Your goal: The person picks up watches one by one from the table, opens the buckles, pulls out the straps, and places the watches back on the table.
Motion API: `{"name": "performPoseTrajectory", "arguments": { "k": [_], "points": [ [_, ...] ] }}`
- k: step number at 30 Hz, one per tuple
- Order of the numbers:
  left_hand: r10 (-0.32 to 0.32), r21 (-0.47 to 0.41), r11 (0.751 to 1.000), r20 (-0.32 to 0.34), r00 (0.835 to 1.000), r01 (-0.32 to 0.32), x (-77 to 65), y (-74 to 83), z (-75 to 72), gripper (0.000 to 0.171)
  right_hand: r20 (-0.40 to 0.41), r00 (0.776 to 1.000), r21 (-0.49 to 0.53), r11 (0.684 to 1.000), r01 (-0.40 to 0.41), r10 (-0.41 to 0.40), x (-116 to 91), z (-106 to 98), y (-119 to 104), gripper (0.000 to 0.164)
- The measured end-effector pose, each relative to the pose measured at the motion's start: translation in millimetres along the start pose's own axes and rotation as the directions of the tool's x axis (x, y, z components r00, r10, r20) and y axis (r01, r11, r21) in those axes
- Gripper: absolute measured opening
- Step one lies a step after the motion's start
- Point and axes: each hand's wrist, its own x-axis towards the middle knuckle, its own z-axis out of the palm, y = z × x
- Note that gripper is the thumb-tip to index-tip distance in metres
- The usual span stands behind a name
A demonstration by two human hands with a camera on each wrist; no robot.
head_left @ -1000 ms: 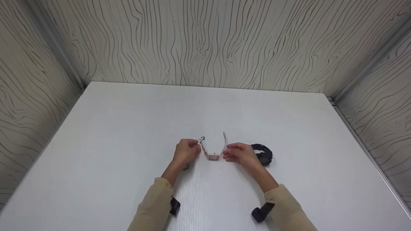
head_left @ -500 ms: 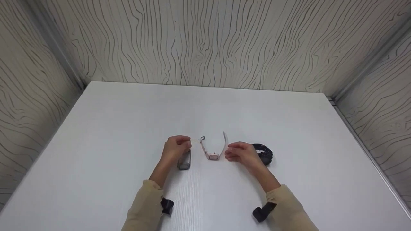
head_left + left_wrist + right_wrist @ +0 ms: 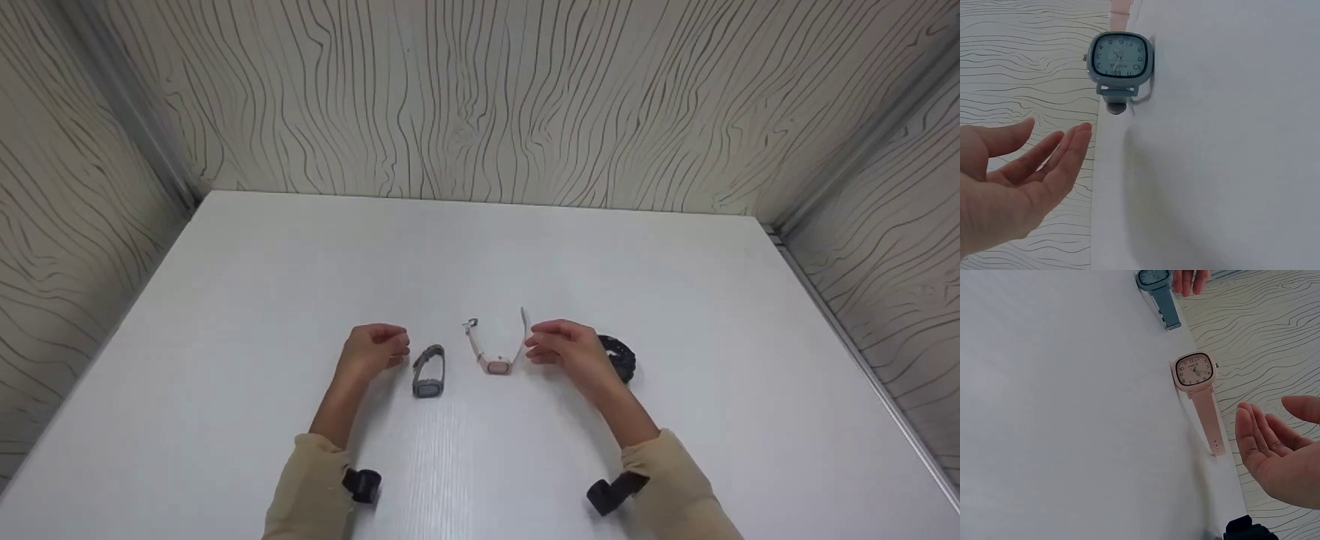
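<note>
A pink watch (image 3: 499,367) with a square face lies unbuckled in the middle, its two strap ends spread apart and pointing to the back. To its left a blue-grey watch (image 3: 428,388) (image 3: 1121,55) sits with its strap in a loop. My left hand (image 3: 367,352) (image 3: 1022,180) is beside that watch, holding nothing, fingers loosely bent. Just right of the pink watch (image 3: 1194,371) is my right hand (image 3: 574,351) (image 3: 1283,455), its thumb apart from the fingers and nothing between them. Partly behind this hand is a black watch (image 3: 624,364).
All three watches lie on a white table (image 3: 300,262). Wood-grain panels (image 3: 465,97) stand behind it and at both sides. Each sleeve (image 3: 667,480) carries a black strapped-on camera mount (image 3: 364,486).
My left hand has moved left, away from the pink watch's buckle end, uncovering the blue-grey watch. The right hand has shifted only slightly. The pink watch stays where it was.
</note>
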Motion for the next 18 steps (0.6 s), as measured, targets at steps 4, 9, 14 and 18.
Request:
{"name": "performPoseTrajectory", "arguments": {
  "k": [4,9,14,18],
  "points": [
    [-0.018,0.011,1.0,0.012,1.0,0.018,-2.6,-5.2,-4.0,0.023,0.029,0.999,0.027,1.0,0.015,-0.015,-1.5,9.3,-4.1,0.03],
    [-0.038,0.003,0.999,0.021,0.999,0.038,-3.9,-12.5,-8.1,0.024,0.091,0.995,0.058,0.998,0.04,-0.045,-2.1,22.8,-2.8,0.025],
    [-0.074,-0.044,0.996,0.039,0.996,0.076,-5.7,-18.7,-12.5,0.023,0.153,0.987,0.086,0.996,0.037,-0.05,-3.5,37.0,1.5,0.027],
    [-0.092,-0.067,0.993,0.073,0.993,0.097,-7.5,-22.5,-14.0,0.021,0.202,0.978,0.091,0.996,0.027,-0.045,-5.6,48.1,6.6,0.03]
  ]
}}
